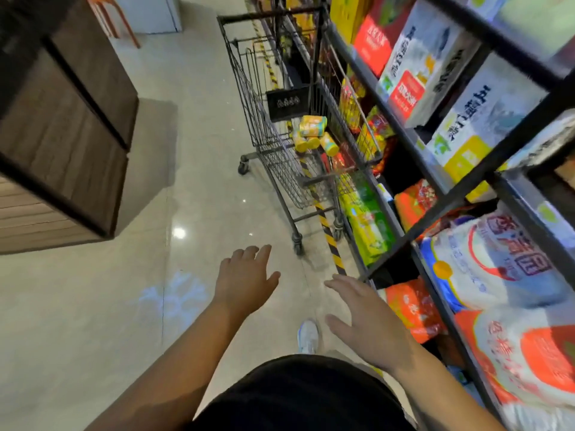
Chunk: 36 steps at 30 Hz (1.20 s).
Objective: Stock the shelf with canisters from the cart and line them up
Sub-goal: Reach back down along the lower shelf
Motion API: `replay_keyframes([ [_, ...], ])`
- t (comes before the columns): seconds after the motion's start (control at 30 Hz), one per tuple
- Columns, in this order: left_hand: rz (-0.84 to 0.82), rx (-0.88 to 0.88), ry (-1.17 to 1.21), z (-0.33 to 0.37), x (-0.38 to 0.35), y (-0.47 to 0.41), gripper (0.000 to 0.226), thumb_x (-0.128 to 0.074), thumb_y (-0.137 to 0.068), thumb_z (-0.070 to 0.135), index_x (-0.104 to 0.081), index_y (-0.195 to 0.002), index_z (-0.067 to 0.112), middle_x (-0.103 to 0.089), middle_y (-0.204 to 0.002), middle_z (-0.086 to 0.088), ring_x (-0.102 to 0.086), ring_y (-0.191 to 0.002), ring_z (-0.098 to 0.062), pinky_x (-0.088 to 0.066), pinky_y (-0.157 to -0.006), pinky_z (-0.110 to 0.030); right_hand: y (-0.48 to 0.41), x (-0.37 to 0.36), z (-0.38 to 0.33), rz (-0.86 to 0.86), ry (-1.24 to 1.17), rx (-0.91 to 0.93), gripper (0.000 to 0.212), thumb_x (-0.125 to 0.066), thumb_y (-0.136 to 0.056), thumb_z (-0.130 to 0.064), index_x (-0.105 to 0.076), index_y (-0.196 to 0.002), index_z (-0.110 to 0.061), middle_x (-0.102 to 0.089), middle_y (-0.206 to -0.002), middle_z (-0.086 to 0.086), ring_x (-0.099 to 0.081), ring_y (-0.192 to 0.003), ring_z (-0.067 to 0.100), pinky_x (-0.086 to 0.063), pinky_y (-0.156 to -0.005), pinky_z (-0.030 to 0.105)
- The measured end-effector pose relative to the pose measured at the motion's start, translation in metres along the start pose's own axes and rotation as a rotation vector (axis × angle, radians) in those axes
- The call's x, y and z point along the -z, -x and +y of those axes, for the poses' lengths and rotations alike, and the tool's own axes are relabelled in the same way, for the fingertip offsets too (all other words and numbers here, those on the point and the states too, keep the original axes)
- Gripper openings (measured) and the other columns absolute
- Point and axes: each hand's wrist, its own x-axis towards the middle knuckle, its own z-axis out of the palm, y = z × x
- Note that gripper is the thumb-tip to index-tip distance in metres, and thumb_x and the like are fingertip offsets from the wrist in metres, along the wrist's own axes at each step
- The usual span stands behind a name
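Yellow canisters (312,135) are seen lying in the cart (273,157) beside the shelf (413,244). Nothing is held: left hand (245,279) and right hand (367,318) are spread, fingers straight. The cart must be reached first; a canister is probably gripped next.

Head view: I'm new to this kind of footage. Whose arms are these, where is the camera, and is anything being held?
There is no machine here. A person wears a wide-angle camera on the head, looking forward and down, so the two arms reaching in from the bottom are that person's own. The left hand and the right hand are both spread open over the tiled floor, their fingers holding nothing. Ahead stands a wire shopping cart with a few yellow canisters lying inside it. Along the right runs a black metal shelf stocked with boxes and large bags. The cart is parked close beside that shelf.
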Motion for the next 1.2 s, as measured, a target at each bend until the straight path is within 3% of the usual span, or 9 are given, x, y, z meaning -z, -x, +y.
replay_keyframes([
  [0.3, 0.049, 0.157, 0.077, -0.012, 0.048, -0.058, 0.063, -0.040, -0.100, 0.058, -0.028, -0.155, 0.030, -0.039, -0.156, 0.003, -0.040, -0.139, -0.021, -0.038, -0.107, -0.038, -0.189, 0.056, -0.004, -0.117, 0.124, 0.160, 0.066, -0.056, -0.097, -0.043, -0.029, -0.156, -0.027, -0.026, -0.163, -0.005, -0.025, -0.149, 0.018, -0.026, -0.121, 0.036],
  [0.63, 0.146, 0.230, 0.128, -0.094, 0.102, -0.124, 0.065, -0.040, -0.099, 0.061, -0.027, -0.156, 0.032, -0.038, -0.158, 0.006, -0.036, -0.143, -0.018, -0.033, -0.113, -0.038, -0.363, 0.069, -0.062, -0.220, 0.222, 0.230, 0.064, -0.058, -0.097, -0.038, -0.035, -0.153, -0.021, -0.036, -0.157, 0.002, -0.035, -0.143, 0.024, -0.034, -0.115, 0.040],
  [0.9, 0.105, 0.090, 0.138, -0.178, 0.135, -0.261, 0.063, -0.048, -0.097, 0.057, -0.039, -0.152, 0.026, -0.050, -0.149, 0.001, -0.049, -0.133, -0.024, -0.042, -0.102, -0.041, -0.448, 0.100, -0.089, -0.144, 0.126, 0.069, 0.063, -0.060, -0.095, -0.039, -0.038, -0.152, -0.025, -0.041, -0.152, -0.003, -0.039, -0.140, 0.020, -0.035, -0.114, 0.037],
  [1.1, 0.065, -0.057, 0.019, -0.221, 0.154, -0.381, 0.061, -0.047, -0.097, 0.055, -0.042, -0.149, 0.023, -0.052, -0.146, -0.002, -0.050, -0.128, -0.028, -0.044, -0.098, -0.041, -0.480, 0.122, -0.104, -0.007, 0.062, -0.024, 0.062, -0.056, -0.098, -0.042, -0.036, -0.154, -0.025, -0.030, -0.160, -0.006, -0.026, -0.147, 0.016, -0.022, -0.120, 0.031],
  [1.2, -0.008, -0.101, -0.052, -0.223, 0.158, -0.440, 0.059, -0.043, -0.099, 0.055, -0.038, -0.149, 0.024, -0.049, -0.146, -0.002, -0.048, -0.129, -0.028, -0.044, -0.097, -0.040, -0.490, 0.130, -0.107, 0.028, 0.025, -0.064, 0.062, -0.053, -0.098, -0.045, -0.036, -0.154, -0.025, -0.030, -0.161, -0.005, -0.023, -0.149, 0.016, -0.020, -0.124, 0.036],
])
